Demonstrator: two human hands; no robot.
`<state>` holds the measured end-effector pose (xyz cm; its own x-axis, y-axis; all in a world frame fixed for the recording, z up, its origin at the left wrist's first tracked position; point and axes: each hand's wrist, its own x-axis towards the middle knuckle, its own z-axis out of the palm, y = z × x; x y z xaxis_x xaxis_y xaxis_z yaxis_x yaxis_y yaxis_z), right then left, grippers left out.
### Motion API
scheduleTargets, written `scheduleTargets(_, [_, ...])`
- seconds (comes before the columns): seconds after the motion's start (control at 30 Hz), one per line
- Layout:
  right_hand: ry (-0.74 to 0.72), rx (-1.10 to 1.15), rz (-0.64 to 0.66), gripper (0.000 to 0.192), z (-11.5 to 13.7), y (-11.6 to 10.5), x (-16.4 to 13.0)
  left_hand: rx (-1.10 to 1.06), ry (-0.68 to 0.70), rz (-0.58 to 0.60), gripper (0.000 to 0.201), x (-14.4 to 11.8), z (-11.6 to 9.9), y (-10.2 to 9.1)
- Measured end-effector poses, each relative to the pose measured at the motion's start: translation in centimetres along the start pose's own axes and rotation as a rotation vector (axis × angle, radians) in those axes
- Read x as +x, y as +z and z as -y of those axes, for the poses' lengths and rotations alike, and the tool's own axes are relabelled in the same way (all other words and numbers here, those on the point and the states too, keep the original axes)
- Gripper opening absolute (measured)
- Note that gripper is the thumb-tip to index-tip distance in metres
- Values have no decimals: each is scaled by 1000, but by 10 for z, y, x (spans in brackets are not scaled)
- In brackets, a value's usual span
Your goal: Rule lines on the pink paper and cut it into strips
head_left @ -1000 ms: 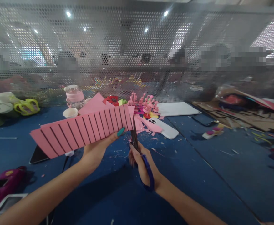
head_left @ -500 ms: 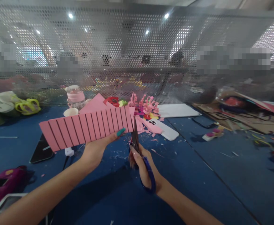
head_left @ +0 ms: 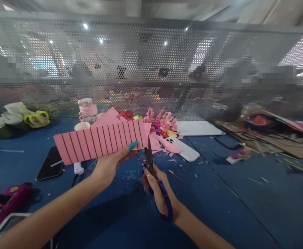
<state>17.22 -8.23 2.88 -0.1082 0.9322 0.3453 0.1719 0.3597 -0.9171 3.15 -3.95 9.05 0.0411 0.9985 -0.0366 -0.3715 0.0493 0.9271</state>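
A long piece of pink paper (head_left: 99,141), marked with several dark parallel lines, is pinched near its lower right edge by my left hand (head_left: 112,164), thumb in front and the other fingers behind. My right hand (head_left: 160,192) grips the blue-handled scissors (head_left: 164,197), fingers through the handles. Their dark blades point up beside the right end of the paper, near its lower corner. Whether the blades touch the paper I cannot tell. Beyond the hands lie curled pink paper pieces (head_left: 168,122) and a flat pink scrap (head_left: 168,142) that partly covers a white phone (head_left: 186,150).
Left on the blue table stand a pink-banded bottle (head_left: 88,110), a paper cup (head_left: 82,126), a dark phone (head_left: 50,166) and a purple glue gun (head_left: 12,197). Cardboard (head_left: 268,140) lies at right. A perforated metal screen (head_left: 151,62) rises behind. Paper bits litter the tabletop.
The view has tilted up slightly, so most things sit lower and a little right. The scissors and paper stay close together, with the blades slightly lower against the paper's right end.
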Motion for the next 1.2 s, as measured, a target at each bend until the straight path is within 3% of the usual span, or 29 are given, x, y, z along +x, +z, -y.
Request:
scheduleTargets(0.37, [4, -7, 9, 32, 2, 1, 0, 147, -28, -67, 15, -4, -3, 4])
scheduleTargets(0.73, [-26, -69, 13, 29, 4, -1, -1, 328, 3, -47, 23, -9, -4, 2])
scheduleTargets(0.93, [-32, -54, 15, 27, 4, -1, -1, 239, 56, -24, 30, -8, -2, 3])
scheduleTargets(1.2, [-1, -30, 23, 27, 4, -1, 0, 190, 58, -8, 23, -8, -3, 6])
